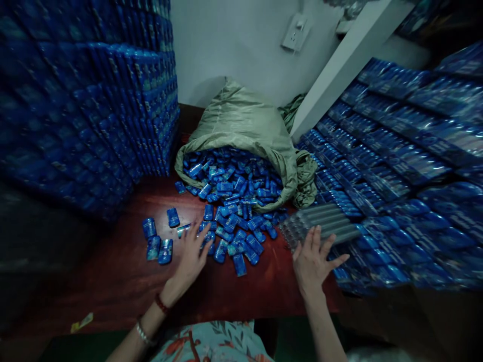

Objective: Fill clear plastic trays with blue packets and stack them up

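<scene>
Small blue packets [236, 221] spill from the mouth of a green sack [241, 118] onto a dark red table [241, 296]. My left hand [192, 251] is over the left edge of the loose packets, fingers spread; a packet lies partly under its fingertips. Several packets [165, 251] lie apart from the pile, left of that hand. On the right, my right hand [312, 256] has its fingers spread at the near edge of a stack of clear, ridged plastic trays [320, 223], fingertips at the stack. No object shows in its palm.
Tall stacks of blue packs [139, 110] rise on the left. More blue packs [392, 161] are piled on the right, beside a white post [339, 65]. A wall socket [297, 32] is behind the sack. A yellow scrap [82, 323] lies at the table's near left edge.
</scene>
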The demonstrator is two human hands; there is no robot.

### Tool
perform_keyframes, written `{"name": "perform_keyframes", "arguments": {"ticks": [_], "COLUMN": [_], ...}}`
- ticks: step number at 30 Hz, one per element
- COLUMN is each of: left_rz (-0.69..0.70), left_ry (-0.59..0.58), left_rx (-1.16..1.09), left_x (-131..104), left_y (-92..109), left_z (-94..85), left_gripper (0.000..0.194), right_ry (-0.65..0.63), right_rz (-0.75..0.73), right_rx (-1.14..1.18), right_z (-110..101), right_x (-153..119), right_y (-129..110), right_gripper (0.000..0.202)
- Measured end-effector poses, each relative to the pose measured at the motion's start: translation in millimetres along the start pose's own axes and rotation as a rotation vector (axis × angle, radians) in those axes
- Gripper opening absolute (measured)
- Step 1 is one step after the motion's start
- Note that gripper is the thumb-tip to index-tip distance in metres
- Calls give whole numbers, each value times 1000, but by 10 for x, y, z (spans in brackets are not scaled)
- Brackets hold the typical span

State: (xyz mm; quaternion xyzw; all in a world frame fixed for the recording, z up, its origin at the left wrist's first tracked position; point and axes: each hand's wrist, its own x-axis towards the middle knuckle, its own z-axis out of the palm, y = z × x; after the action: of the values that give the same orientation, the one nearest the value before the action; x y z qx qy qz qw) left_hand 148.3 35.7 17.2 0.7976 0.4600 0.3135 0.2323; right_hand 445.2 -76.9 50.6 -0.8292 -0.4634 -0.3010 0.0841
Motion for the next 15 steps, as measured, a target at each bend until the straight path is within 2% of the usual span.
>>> {"name": "perform_keyframes", "arguments": {"ticks": [5, 7, 9, 13, 15], "left_rz": [342, 396, 340, 20, -94], "left_ry": [-224, -317, -394, -548, -623], "left_rx": [-247, -371, -527, -736, -797], "left_x": [305, 428, 574, 921, 1073], "left_y": [758, 997, 1200, 1538, 1688], "left_z": [360, 516, 688, 1088, 1268], "left_gripper": [37, 37, 37, 39, 38], "right_ry": [3, -13, -23, 23, 61], "right_rz": [-38, -61, -100, -152, -177], "right_rx": [26, 49, 67, 60, 41], "right_z": [-49, -62, -59, -34, -27], "right_x": [-61, -103, -130, -129, -111], "right_y": [-28, -49, -42, 68, 138], "right_gripper": [71, 70, 68, 64, 61]}}
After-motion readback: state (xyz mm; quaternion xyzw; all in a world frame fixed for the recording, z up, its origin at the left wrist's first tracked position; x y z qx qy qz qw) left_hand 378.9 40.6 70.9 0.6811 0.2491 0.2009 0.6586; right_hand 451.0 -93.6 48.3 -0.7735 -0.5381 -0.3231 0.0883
